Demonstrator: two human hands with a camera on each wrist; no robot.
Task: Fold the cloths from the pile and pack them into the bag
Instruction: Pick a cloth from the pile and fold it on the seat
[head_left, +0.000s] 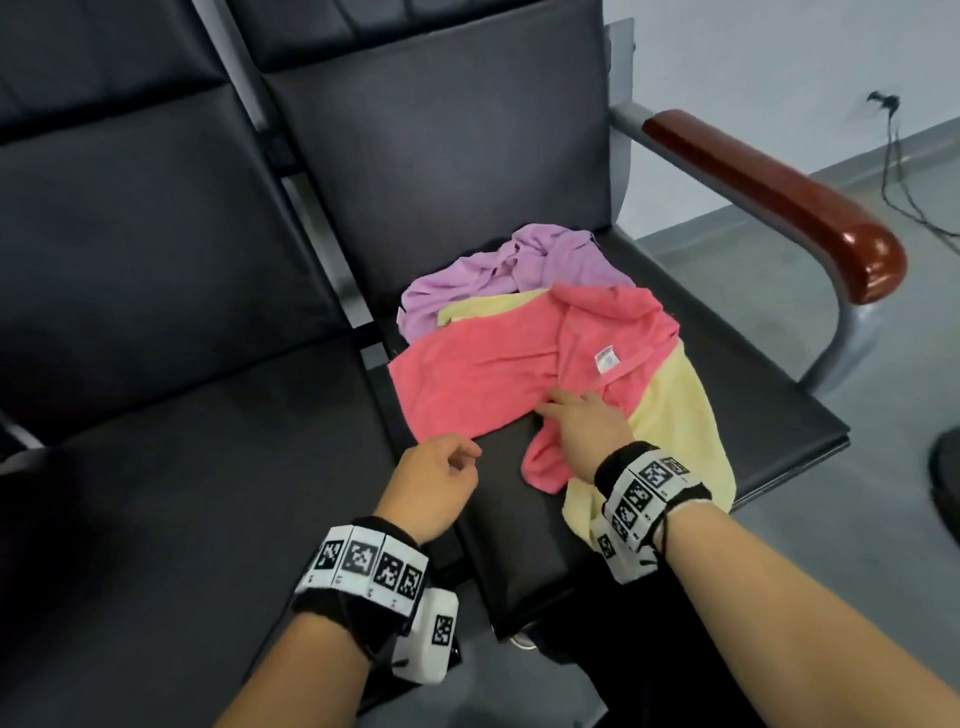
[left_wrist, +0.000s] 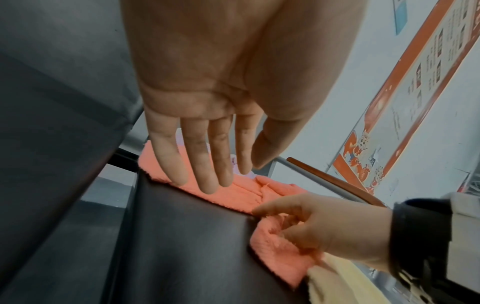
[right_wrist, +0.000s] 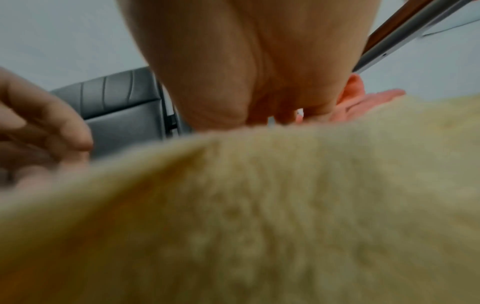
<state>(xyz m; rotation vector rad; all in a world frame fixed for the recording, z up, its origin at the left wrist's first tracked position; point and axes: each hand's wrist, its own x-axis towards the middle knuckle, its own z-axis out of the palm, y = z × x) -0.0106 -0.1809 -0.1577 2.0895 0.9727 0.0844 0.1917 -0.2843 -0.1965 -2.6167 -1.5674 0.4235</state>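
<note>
Three crumpled cloths lie piled on a black seat: a purple cloth at the back, a yellow cloth underneath, and a pink cloth on top. They partly cover a flat black bag lying on the seat. My right hand rests on the pink cloth's near edge; in the left wrist view its fingers curl into a bunched fold of the pink cloth. My left hand hovers over the bag beside the pink cloth's left corner, fingers straight and holding nothing. The yellow cloth fills the right wrist view.
A metal armrest with a red-brown wooden top bounds the seat on the right. Another black seat adjoins on the left. A cable hangs from the wall beyond, and a dark object stands on the grey floor.
</note>
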